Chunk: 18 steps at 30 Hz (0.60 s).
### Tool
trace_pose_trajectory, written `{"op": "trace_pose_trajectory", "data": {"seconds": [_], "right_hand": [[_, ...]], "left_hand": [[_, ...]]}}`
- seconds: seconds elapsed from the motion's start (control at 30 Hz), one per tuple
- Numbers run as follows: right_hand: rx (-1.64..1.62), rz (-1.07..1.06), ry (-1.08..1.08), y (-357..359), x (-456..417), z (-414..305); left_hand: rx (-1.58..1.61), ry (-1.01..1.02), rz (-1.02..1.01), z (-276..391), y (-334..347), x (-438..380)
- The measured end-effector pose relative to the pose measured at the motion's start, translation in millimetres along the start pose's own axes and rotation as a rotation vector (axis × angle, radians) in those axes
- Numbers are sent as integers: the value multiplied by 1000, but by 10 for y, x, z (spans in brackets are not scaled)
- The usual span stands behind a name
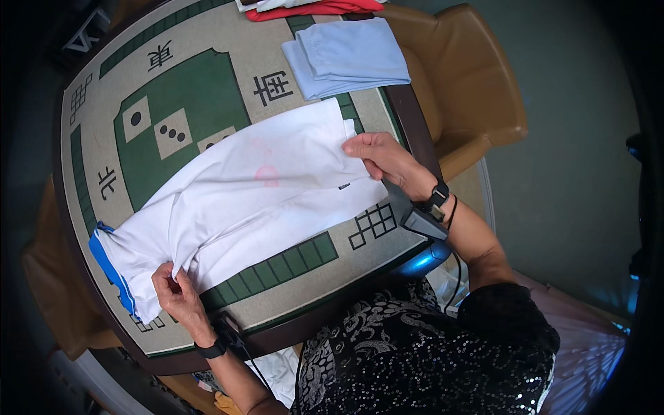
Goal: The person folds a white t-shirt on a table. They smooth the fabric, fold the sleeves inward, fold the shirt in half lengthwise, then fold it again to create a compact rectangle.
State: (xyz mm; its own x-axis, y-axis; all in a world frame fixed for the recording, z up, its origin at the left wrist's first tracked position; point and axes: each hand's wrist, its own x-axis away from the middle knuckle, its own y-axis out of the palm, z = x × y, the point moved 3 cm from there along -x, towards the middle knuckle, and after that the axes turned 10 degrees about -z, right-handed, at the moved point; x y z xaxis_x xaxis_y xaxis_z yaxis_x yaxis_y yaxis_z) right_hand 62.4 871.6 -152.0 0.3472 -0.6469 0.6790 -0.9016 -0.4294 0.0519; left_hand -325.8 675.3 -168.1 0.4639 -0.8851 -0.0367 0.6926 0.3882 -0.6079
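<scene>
A white garment with a blue-edged end (270, 171) lies lengthwise across the mahjong table mat (321, 280), with faint pink marks showing on its middle. At its lower left part, my left hand (179, 298) pinches a gathered bit of the cloth near the blue edging. My right hand (381, 158) holds the hem at the other end between thumb and fingers. Beyond that hem lies a folded light blue cloth garment (353, 57). The cloth between my hands is wrinkled, and its underside is hidden.
Folded red and white clothes (311, 9) sit at the table's far edge. A brown armchair (467, 78) stands against the right side, another brown chair (67, 290) at the left. Black devices with cables are on both wrists. White cloth (277, 371) shows below the table's near edge.
</scene>
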Motion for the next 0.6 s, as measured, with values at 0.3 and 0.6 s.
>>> {"op": "trace_pose_trajectory", "data": {"seconds": [0.3,0.6], "right_hand": [[9,89,-255,27,299,-222],[351,249,-935,0,273,-987]], "left_hand": [[-162,-91,60,64,-90,-81],[-32,29,146,366,-422,-708]]}}
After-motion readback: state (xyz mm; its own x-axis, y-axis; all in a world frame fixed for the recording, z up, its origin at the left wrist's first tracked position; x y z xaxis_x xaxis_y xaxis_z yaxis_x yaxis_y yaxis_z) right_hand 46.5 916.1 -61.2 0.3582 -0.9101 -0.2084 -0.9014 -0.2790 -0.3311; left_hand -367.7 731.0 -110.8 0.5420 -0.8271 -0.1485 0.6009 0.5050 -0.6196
